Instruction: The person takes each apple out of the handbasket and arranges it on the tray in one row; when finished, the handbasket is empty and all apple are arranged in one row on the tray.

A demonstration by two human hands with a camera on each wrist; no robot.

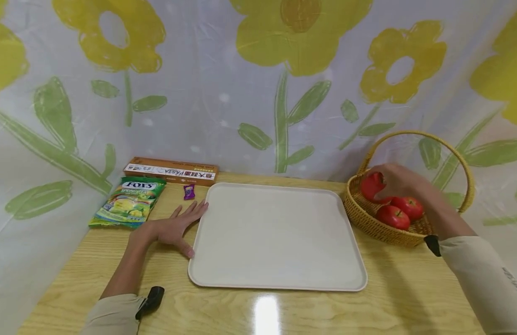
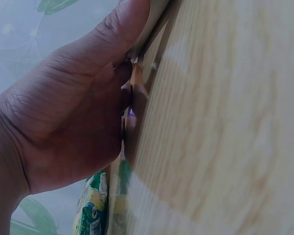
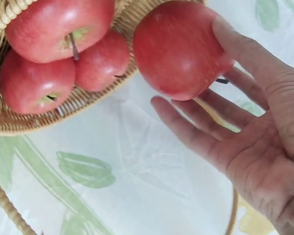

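Observation:
My right hand [image 1: 394, 181] is over the wicker basket [image 1: 384, 233] at the right and pinches a red apple [image 3: 179, 49] between thumb and fingers. Below the hand in the basket lie other red apples [image 1: 392, 217]; the right wrist view shows three of them [image 3: 36, 81]. My left hand [image 1: 175, 230] rests at the left edge of the white tray [image 1: 279, 237], fingers spread, thumb and fingertips at its rim. In the left wrist view the left hand [image 2: 73, 107] stands against the table surface, its fingers partly hidden.
Left of the tray lie a green candy bag [image 1: 130, 201], a small purple wrapped candy [image 1: 189, 191] and a brown pasta box [image 1: 170, 170]. The basket's tall handle [image 1: 440, 142] arches above the right hand. Behind the wooden table [image 1: 191, 307] hangs a flowered curtain [image 1: 200, 93].

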